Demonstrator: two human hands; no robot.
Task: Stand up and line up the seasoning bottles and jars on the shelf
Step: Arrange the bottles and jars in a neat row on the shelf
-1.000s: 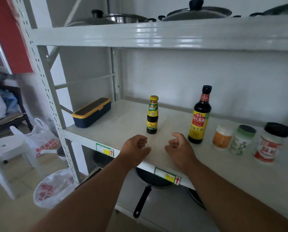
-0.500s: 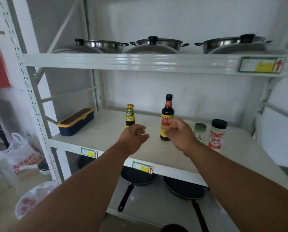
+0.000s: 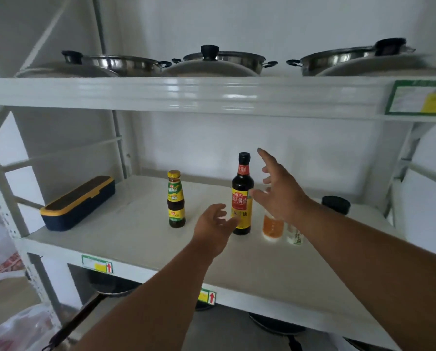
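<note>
On the white middle shelf [image 3: 135, 244] a small dark sauce bottle [image 3: 176, 200] with a yellow cap stands upright. To its right stands a taller soy sauce bottle [image 3: 242, 196] with a black cap. Beside it sit an orange jar [image 3: 272, 227], a pale jar [image 3: 295, 235] and a black-lidded jar [image 3: 336, 204], all partly hidden by my right arm. My right hand [image 3: 279, 190] hovers open just right of the soy sauce bottle, fingers spread. My left hand [image 3: 213, 225] is open in front of that bottle, holding nothing.
A navy box with a yellow rim [image 3: 78, 202] lies at the shelf's left end. Steel pots with lids [image 3: 211, 62] fill the upper shelf. Frying pans [image 3: 90, 307] sit on the shelf below. Plastic bags [image 3: 1, 264] lie on the floor at left.
The view has risen and pulled closer to the shelf. My right hand lifted and spread its fingers beside the soy sauce bottle; my left hand moved right, in front of that bottle.
</note>
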